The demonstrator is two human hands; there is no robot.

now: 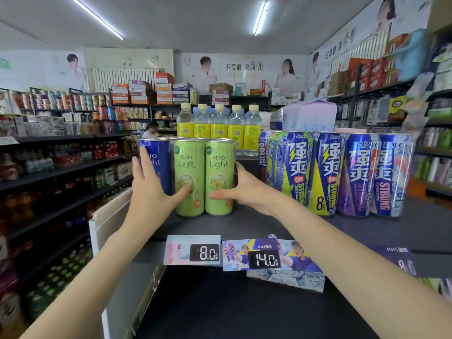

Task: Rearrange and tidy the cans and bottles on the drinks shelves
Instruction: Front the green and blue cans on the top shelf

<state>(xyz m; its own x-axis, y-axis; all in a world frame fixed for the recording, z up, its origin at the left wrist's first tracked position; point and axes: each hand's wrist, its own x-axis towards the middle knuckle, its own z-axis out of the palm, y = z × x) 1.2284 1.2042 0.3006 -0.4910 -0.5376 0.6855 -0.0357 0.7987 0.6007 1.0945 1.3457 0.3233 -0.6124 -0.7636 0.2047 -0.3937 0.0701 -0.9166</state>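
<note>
Cluster of slim cans upright on the dark top shelf (269,223), left of centre: blue can (157,165) at the left end, touching green can marked with Chinese characters (189,177), touching green can marked Light (219,177). More can tops visible in a row behind these three; count unclear.

Left hand (151,189) flat against the blue can, fingers straight and pointing up along its left side, thumb stretched across to the front of the first green can. Not curled round anything; open and pressing.

Right hand (244,189) against the right side of the Light can, thumb lying across its lower front, fingers hidden behind the can; grip on the far side cannot be told.

Right of the cluster, apart from it: row of taller blue-and-yellow and blue-and-purple cans (335,172), upright, packed side by side.

Behind: bottles with yellow labels and pale caps (219,126) in a row.

On the shelf's front edge: price tag reading 8.0 (193,250), beside it price tag reading 14.0 (254,255)
</note>
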